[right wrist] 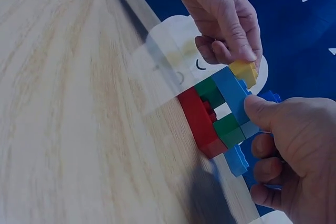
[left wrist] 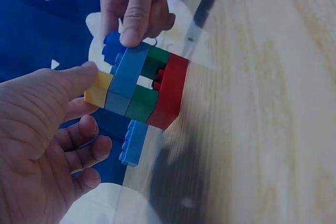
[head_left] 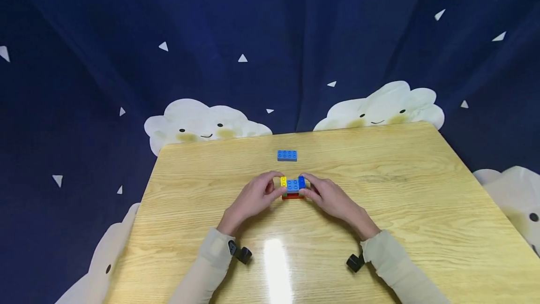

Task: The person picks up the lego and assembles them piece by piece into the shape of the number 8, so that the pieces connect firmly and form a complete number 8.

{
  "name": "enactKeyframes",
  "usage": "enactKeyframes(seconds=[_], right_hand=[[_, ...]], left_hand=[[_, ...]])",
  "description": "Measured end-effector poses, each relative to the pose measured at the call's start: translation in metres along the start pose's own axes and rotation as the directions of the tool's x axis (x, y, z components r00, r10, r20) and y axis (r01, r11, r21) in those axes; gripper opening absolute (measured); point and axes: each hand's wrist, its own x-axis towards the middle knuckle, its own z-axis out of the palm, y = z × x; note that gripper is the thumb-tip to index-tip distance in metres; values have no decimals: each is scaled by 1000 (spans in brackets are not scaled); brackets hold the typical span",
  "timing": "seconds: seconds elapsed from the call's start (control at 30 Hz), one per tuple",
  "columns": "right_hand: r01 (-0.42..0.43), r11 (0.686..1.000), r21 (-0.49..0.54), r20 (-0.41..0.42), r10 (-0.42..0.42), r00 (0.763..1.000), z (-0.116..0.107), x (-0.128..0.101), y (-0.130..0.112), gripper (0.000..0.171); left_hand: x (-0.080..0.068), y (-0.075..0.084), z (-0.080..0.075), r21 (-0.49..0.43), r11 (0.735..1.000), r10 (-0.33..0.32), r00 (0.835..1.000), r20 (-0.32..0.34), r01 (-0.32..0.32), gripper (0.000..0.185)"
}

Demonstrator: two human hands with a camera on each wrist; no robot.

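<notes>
Now both hands, left hand (head_left: 253,198) and right hand (head_left: 331,197), fingers pinching brick stack (head_left: 293,187) on table (head_left: 405,191).

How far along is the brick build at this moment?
Done: a stack with red base, green middle and light blue layer stands on the table. In hand: left hand touches the yellow brick, right hand the dark blue one. Left: one blue brick lies apart.

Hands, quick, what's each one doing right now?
Left hand: pinches the brick stack at its yellow end.
Right hand: pinches the same stack at its dark blue end.
</notes>
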Motion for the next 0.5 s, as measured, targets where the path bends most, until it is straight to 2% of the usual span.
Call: enactKeyframes(seconds=[0.2,0.5], right_hand=[[0,1000,-20,0,0,1000,-3,0,0,27],[0,1000,-18,14,0,1000,-3,0,1,46]], left_hand=[[8,-5,-4,-74,997,7,1000,10,-6,44],[14,-17,-6,-193,981,1,999,34,5,54]])
